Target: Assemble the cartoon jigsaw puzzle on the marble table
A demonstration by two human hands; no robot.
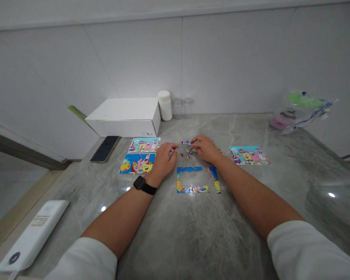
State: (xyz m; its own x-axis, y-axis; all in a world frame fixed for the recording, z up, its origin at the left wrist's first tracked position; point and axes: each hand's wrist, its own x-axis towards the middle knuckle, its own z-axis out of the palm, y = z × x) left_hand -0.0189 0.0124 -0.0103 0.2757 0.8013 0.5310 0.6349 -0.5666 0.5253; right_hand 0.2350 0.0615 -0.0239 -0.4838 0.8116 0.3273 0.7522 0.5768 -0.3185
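Note:
On the grey stone-patterned table lies a partly joined jigsaw puzzle frame (192,189), its blue and yellow border around a bare middle. At its right, a separate joined strip of puzzle pieces (215,181) stands slightly apart. Beyond the frame, loose jigsaw pieces (187,156) lie scattered between my hands. My left hand (164,160), with a black watch on its wrist, rests beside them, fingers bent and apart, holding nothing visible. Over the loose pieces, my right hand (204,148) reaches in with fingers spread, its fingertips at the pieces; some are hidden beneath it.
Cartoon picture cards (137,163) lie left of my left hand; another picture card (249,155) lies right. Behind are a phone (105,149), white box (122,116), white bottle (165,105), glasses (182,109) and a bagged container (291,112). A white power bank-like device (36,233) sits front left.

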